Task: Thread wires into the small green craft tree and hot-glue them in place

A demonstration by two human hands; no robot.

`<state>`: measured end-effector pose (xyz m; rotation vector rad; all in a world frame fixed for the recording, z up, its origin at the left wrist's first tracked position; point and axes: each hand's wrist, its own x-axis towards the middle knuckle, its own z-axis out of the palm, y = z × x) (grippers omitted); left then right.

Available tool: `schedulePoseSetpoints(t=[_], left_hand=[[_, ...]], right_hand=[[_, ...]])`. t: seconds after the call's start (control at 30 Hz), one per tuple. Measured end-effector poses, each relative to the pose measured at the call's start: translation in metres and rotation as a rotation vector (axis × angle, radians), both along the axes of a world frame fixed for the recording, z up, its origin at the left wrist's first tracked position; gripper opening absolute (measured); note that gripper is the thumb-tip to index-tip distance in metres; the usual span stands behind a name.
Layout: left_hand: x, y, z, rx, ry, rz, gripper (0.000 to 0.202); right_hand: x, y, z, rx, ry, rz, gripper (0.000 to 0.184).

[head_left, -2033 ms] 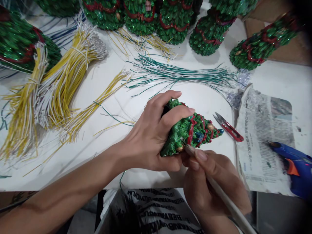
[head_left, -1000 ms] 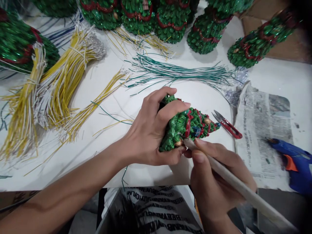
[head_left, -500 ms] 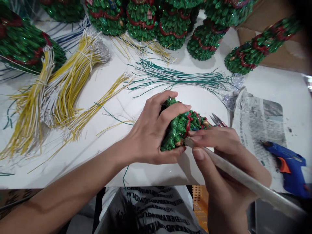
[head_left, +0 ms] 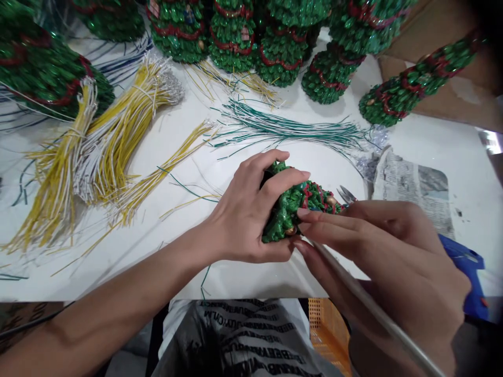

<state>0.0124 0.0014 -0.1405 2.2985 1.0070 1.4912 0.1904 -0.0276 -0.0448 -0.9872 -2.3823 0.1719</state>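
Left hand half curled, fingers and thumb spread round the base of a small green tree. Tree lay tipped sideways, top toward the right, over the counter near its front edge; could not tell whether it touched. Right hand nearly closed, thumb and fingers pinching a pale rod, near end at the tree's lower side. Snips just beyond, partly hidden. Green-and-white wires lay farther toward the back edge.
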Motion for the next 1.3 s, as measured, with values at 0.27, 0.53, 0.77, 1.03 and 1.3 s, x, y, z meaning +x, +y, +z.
schedulePoseSetpoints(t=[0.27,0.53,0.77,1.03,1.3], left_hand=[[0.000,-0.002,0.001,-0.012,0.004,0.009,0.076],[0.000,-0.004,0.003,-0.016,0.017,0.025,0.071],[0.001,-0.005,0.006,-0.015,0.021,0.044,0.067],[0.000,-0.005,0.006,-0.027,0.023,0.053,0.069],[0.002,-0.005,0.006,-0.028,0.019,0.057,0.071]], right_hand=[[0.002,0.000,0.005,0.008,-0.129,0.028,0.016],[0.005,0.014,0.002,-0.077,-0.123,0.194,0.015],[0.007,0.023,-0.005,-0.003,-0.118,0.283,0.017],[0.010,0.026,-0.019,-0.278,0.268,0.326,0.039],[0.014,0.029,-0.017,-0.262,0.325,0.274,0.035]])
